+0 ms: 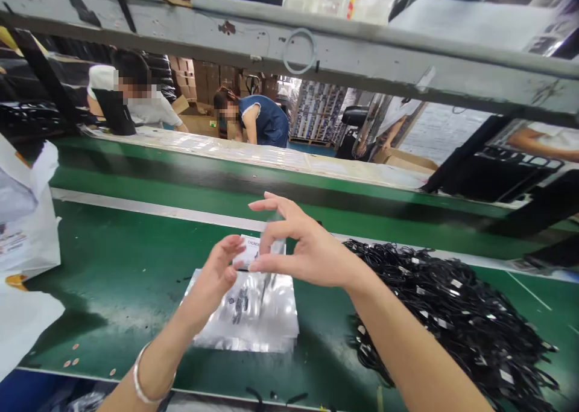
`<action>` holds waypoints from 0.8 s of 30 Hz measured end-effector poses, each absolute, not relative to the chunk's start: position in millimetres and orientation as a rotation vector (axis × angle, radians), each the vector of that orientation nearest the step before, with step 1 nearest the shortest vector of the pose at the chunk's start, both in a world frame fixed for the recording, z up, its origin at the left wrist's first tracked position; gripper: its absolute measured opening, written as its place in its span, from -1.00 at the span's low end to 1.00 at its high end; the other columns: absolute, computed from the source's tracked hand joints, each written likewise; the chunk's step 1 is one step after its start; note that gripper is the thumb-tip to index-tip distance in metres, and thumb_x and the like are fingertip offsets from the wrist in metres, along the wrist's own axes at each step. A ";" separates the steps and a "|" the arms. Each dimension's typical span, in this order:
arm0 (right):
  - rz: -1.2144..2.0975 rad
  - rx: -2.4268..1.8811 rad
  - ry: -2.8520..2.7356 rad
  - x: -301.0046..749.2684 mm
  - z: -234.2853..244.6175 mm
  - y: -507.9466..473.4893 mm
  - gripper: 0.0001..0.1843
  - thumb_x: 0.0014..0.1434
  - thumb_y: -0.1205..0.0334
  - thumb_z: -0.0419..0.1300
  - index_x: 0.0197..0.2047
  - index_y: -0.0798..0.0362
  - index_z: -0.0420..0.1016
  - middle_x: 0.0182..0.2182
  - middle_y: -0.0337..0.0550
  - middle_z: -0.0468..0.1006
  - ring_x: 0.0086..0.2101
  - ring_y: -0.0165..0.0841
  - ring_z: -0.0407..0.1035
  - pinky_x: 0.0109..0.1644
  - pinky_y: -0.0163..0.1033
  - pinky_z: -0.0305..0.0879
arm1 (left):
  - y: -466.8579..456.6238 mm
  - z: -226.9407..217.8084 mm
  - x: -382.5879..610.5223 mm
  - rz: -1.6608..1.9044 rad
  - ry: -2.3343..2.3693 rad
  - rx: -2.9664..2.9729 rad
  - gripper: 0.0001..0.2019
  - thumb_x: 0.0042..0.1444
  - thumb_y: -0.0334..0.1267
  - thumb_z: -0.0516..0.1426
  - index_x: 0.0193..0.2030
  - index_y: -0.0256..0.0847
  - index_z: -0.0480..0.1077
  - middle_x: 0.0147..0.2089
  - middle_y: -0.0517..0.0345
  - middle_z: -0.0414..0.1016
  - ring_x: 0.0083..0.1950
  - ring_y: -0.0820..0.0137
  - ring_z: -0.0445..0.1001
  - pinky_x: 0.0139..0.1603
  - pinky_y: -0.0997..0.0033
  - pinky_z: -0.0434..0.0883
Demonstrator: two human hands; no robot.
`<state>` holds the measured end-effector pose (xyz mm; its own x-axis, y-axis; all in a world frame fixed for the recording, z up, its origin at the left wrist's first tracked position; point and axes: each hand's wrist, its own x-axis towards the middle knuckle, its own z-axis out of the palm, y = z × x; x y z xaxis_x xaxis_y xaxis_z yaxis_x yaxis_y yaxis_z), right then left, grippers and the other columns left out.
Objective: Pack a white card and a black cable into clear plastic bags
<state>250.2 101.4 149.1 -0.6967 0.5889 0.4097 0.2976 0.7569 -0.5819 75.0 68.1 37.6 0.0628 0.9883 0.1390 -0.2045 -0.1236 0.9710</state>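
My left hand (217, 273) pinches the left edge of a small white card (248, 249) with black print between thumb and fingers. My right hand (305, 243) is bent around the card's right side, thumb and index finger close together on what looks like a clear plastic bag (275, 226). Its upper fingers are raised, and part of the card is hidden behind it. Below both hands lies a stack of clear plastic bags (271, 321) with dark printing. To the right of my right forearm spreads a large heap of black cables (447, 315) with small white tags.
The green work surface (113, 249) has a pale strip running across it. White sacks (27, 219) stand at the left edge. A grey beam (253, 32) crosses overhead. Across the bench are a person in white (158, 107), a person in blue (266, 119) and other people's arms.
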 end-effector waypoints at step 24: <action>1.225 -1.205 -1.618 300.1 37.0 72.5 -0.76 0.00 0.23 0.22 -0.22 0.08 0.43 -0.33 -0.15 0.51 -0.30 -0.35 0.38 -0.20 -0.24 0.30 | 59.3 26.6 97.7 1.111 1.361 1.473 -0.77 0.03 -0.08 0.10 -0.31 -0.12 0.52 -0.36 0.16 0.53 -0.31 0.32 0.41 -0.29 0.41 0.35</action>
<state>300.1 72.5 37.0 -0.2639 0.9641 0.0297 0.2331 0.0937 -0.9679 97.7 59.3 26.6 0.0246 0.9971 0.0719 0.2698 -0.0759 0.9599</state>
